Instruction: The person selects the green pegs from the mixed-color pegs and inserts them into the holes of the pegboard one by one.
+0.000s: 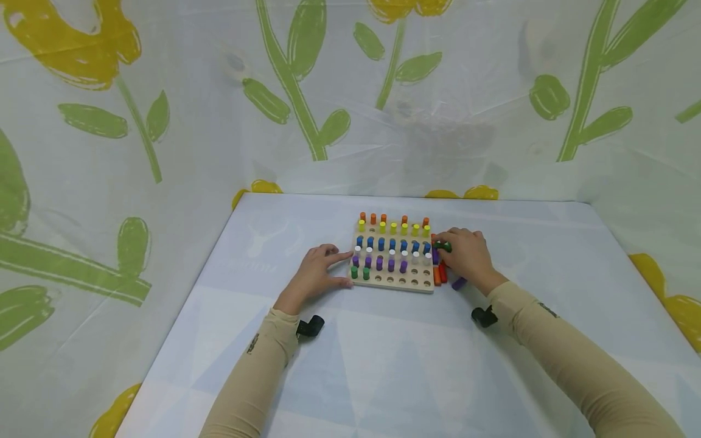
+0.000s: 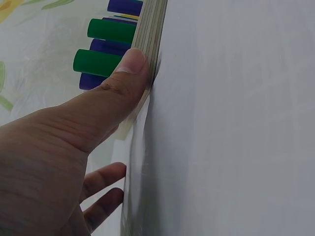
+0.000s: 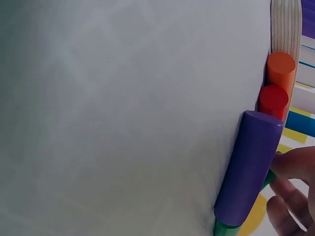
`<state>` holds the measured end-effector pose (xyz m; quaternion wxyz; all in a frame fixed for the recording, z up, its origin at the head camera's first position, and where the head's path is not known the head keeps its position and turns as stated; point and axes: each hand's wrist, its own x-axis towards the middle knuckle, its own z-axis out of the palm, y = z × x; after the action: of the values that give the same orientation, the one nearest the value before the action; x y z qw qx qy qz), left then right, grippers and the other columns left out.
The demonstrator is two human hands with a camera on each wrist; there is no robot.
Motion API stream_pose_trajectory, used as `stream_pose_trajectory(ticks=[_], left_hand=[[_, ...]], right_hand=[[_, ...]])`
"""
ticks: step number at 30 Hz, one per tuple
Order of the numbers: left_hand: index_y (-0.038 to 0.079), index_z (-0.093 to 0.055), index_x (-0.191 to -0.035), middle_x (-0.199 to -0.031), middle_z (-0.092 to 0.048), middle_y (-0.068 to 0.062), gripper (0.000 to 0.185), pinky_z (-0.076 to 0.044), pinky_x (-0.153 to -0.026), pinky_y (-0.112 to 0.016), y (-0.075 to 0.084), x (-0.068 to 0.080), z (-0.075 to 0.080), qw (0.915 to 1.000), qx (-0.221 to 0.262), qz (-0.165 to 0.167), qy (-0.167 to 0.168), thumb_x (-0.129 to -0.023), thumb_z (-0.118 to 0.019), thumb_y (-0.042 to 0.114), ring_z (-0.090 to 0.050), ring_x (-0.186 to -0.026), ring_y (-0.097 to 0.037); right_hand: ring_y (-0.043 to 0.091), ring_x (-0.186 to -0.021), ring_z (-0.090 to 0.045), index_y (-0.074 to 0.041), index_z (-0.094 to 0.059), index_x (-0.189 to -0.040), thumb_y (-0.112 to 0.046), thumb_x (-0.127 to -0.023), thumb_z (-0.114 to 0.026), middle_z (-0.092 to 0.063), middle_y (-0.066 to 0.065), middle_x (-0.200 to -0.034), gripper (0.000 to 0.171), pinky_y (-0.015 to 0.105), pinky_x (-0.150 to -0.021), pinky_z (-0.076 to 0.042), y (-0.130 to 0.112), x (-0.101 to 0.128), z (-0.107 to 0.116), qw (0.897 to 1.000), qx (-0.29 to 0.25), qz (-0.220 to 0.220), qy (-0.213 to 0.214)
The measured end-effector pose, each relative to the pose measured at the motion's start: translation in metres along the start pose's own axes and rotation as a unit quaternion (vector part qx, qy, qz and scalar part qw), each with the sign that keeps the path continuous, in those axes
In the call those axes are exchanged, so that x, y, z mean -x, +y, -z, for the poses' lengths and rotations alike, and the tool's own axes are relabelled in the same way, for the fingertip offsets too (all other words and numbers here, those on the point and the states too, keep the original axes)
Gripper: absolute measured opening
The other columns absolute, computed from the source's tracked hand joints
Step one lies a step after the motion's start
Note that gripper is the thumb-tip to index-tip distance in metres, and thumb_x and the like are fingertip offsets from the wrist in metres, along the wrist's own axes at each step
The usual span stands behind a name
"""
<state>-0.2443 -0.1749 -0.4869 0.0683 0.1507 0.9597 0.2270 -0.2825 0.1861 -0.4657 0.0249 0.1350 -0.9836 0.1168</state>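
A wooden peg board (image 1: pixel 420 285) lies on the table with rows of orange, yellow, blue, white, purple and green pegs standing in it. My left hand (image 1: pixel 346 269) lies flat at the board's left edge with straight fingers. Its thumb (image 2: pixel 129 66) presses the board's side (image 2: pixel 150 34), beside two green pegs (image 2: pixel 98 63). My right hand (image 1: pixel 446 248) is at the board's right edge and pinches a green peg (image 1: pixel 442 246). Under that hand lie loose pegs: a purple one (image 3: pixel 248 167), an orange one (image 3: pixel 281 69) and a red one (image 3: pixel 273 98).
The table (image 1: pixel 383 365) has a pale cloth over it, and a flower-printed sheet (image 1: pixel 164 121) hangs behind and on both sides. A second loose purple peg (image 1: pixel 459 283) lies right of the board. The board's front row holds several open holes (image 1: pixel 402 281).
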Motion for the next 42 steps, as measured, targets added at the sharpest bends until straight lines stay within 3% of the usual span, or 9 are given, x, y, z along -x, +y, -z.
stream_pose_trajectory(ticks=[28,35,42], left_hand=[[0.035,-0.049,-0.151,-0.149,-0.043,-0.009,0.081,-0.031,-0.117,-0.050,-0.0008,-0.0010,-0.0013,0.9999,0.010,0.010,-0.001,-0.080,-0.081,0.055,-0.034,-0.138,-0.034],[0.031,-0.051,-0.151,-0.147,-0.045,-0.011,0.080,-0.029,-0.118,-0.050,0.0016,0.0000,0.0008,1.0000,0.003,0.003,0.001,-0.080,-0.082,0.053,-0.036,-0.137,-0.036],[0.032,-0.051,-0.151,-0.147,-0.045,-0.010,0.080,-0.030,-0.118,-0.050,0.0021,0.0005,0.0007,1.0000,0.003,0.005,0.001,-0.081,-0.082,0.053,-0.036,-0.138,-0.036]], right_hand=[[0.039,-0.112,-0.061,-0.008,-0.072,-0.117,-0.018,-0.094,-0.073,-0.070,0.017,-0.117,0.025,0.061,-0.100,-0.042,-0.0008,0.0017,-0.0024,0.999,-0.024,-0.008,0.029],[0.034,-0.099,-0.061,-0.007,-0.072,-0.112,-0.017,-0.093,-0.074,-0.073,0.014,-0.110,0.021,0.051,-0.088,-0.042,-0.0008,0.0046,-0.0011,0.998,-0.040,-0.002,0.049],[0.032,-0.093,-0.059,-0.006,-0.071,-0.111,-0.018,-0.093,-0.073,-0.074,0.012,-0.102,0.021,0.049,-0.087,-0.041,-0.0005,0.0073,-0.0004,0.997,-0.051,-0.008,0.052]])
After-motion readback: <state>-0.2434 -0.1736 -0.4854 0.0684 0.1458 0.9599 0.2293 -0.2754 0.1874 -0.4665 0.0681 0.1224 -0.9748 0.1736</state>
